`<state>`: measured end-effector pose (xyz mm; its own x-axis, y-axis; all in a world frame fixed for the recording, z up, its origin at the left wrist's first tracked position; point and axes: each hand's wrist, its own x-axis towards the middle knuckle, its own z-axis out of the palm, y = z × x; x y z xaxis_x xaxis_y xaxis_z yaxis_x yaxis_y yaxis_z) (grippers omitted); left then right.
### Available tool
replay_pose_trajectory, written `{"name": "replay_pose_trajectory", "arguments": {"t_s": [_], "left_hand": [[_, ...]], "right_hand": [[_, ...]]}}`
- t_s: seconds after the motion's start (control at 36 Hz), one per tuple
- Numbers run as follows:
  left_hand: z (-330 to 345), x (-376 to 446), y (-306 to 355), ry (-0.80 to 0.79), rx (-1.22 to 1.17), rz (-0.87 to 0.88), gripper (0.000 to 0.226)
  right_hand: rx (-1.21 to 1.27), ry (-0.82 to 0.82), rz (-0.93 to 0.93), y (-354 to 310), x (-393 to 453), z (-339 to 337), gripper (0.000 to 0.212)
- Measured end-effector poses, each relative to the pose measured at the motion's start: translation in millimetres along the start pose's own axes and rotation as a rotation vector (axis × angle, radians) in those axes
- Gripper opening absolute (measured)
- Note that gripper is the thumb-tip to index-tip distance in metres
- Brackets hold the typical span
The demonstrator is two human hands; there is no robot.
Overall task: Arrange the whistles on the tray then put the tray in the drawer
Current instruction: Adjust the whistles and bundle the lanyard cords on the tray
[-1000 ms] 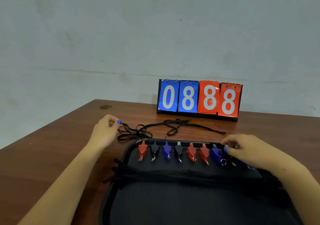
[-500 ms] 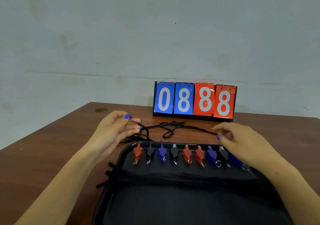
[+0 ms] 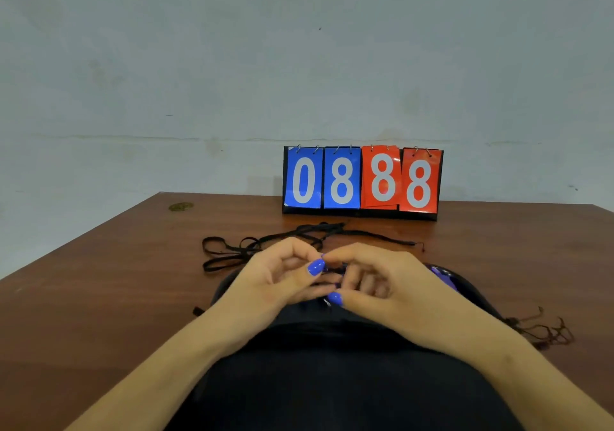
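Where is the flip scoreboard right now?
In the head view, the flip scoreboard stands at the table's far edge against the wall, right of centre, just behind the black lanyards and beyond both hands.

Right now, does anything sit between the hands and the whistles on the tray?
Nothing visible does. The left hand and right hand meet directly over the tray, hiding the row; only one blue whistle shows beside the right hand.

Both bare forearms reach forward and converge at centre. The left hand (image 3: 275, 281) and right hand (image 3: 385, 284) meet fingertip to fingertip, fingers curled inward, thumbs pinched toward the forefingers, blue-painted nails showing.
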<state>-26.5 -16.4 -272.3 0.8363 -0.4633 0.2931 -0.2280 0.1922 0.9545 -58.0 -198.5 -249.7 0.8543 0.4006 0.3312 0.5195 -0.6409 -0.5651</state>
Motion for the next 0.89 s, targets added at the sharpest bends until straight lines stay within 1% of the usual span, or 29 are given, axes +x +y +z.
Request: {"name": "replay_pose_trajectory", "arguments": {"t_s": [0.06, 0.11, 0.25, 0.33, 0.39, 0.44, 0.53, 0.56, 0.61, 0.72, 0.81, 0.89], "left_hand": [[1, -1, -3, -0.030, 0.012, -0.026, 0.015], [2, 0, -5, -0.063, 0.037, -0.041, 0.015], [4, -2, -5, -0.117, 0.041, -0.056, 0.015], [3, -1, -5, -0.115, 0.032, -0.049, 0.018], [1, 0, -5, -0.114, 0.029, -0.058, 0.029], [-1, -1, -6, -0.140, 0.095, -0.072, 0.042], [-3, -4, -4, -0.267, 0.216, -0.088, 0.050], [-2, -4, -3, -0.307, 0.233, -0.093, 0.049], [-1, -4, -3, -0.340, 0.257, -0.101, 0.045], [2, -4, -2, -0.305, 0.362, -0.087, 0.018], [3, -2, -2, -0.258, 0.412, -0.079, 0.020], [1, -1, 0, -0.224, 0.392, -0.080, 0.022]], "right_hand": [[-0.109, 0.023, -0.007, 1, 2, 3, 0.032], [-0.168, 0.051, -0.007, 3, 3, 2, 0.026], [-0.178, 0.074, -0.039, 5, 2, 4, 0.013], [-0.155, 0.089, -0.064, 6, 3, 7, 0.010], [-0.082, 0.109, -0.069, 6, 2, 7, 0.009], [0.022, 0.142, -0.071, 5, 2, 8, 0.010], [0.199, 0.201, -0.032, 0, 2, 7, 0.012], [0.250, 0.222, -0.017, -1, 2, 7, 0.011], [0.322, 0.271, 0.011, -2, 2, 5, 0.009], [0.451, 0.399, 0.074, -3, 4, -2, 0.008], [0.521, 0.491, 0.129, -2, 5, -8, 0.006], [0.609, 0.567, 0.202, 2, 6, -15, 0.007]]}}
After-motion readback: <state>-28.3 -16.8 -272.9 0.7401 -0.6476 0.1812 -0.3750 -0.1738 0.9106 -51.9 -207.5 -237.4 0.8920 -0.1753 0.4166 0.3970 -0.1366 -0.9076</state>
